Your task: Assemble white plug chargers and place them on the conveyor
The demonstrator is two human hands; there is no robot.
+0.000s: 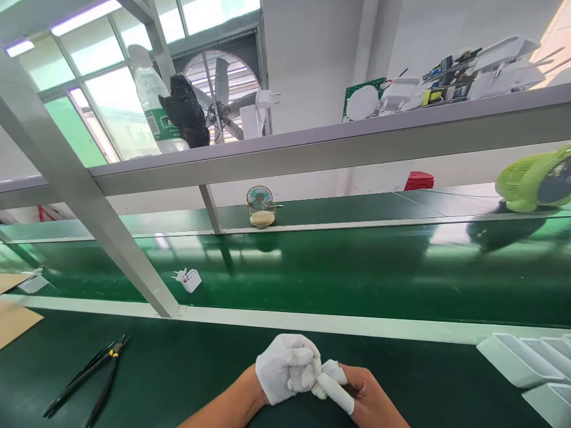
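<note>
My left hand (291, 370), in a white glove, is curled closed above the dark green work surface (187, 362). My right hand (359, 392) meets it from the right, with white coverings on the thumb and a finger and bare skin behind them. Its covered fingertips are pinched together against the gloved fingertips of my left hand. Whatever lies between the two hands, if anything, is hidden by the fingers. Black-handled pliers (112, 356) with yellow bands near the jaws lie to the left, apart from both hands.
Beyond a pale rail runs a glossy green belt (339, 279) carrying a white plug-like piece (191, 280). White housings (520, 359) sit at right, brown cardboard (18, 321) at left. A slanted metal post (111, 226) and overhead shelf (312, 142) frame the bench. A green fan (521, 181) stands behind.
</note>
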